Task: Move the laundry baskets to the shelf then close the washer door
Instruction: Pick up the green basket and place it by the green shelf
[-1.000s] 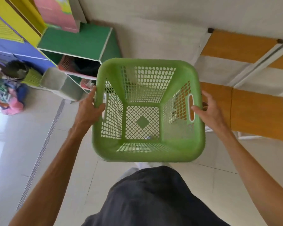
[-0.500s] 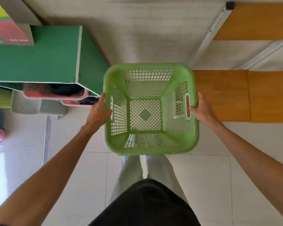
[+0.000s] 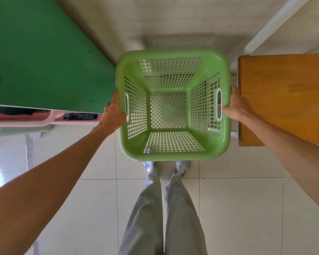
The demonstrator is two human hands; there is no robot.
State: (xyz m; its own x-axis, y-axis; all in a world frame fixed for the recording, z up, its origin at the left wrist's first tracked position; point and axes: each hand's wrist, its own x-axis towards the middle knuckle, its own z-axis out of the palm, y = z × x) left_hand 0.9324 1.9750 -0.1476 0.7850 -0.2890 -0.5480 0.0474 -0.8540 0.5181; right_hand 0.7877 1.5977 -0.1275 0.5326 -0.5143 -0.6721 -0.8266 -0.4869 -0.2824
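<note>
An empty green lattice laundry basket [image 3: 173, 153] hangs low over the tiled floor in front of my feet. My left hand [image 3: 113, 113] grips its left rim by the white-edged handle slot. My right hand [image 3: 236, 104] grips the right rim at the other slot. The basket sits in the gap between a green shelf unit [image 3: 44, 57] on the left and an orange wooden shelf board [image 3: 287, 96] on the right. Below the green top, pink baskets [image 3: 44, 120] with dark clothes poke out. No washer is in view.
A white wall runs behind the basket. A white frame bar [image 3: 273, 24] slants at the upper right above the orange board. A floor drain strip [image 3: 29, 150] runs along the left. My legs and patterned socks [image 3: 166, 166] stand just behind the basket.
The view has tipped further down and closer. The basket has dropped lower between the green shelf unit and the orange board, with both hands still on its rims.
</note>
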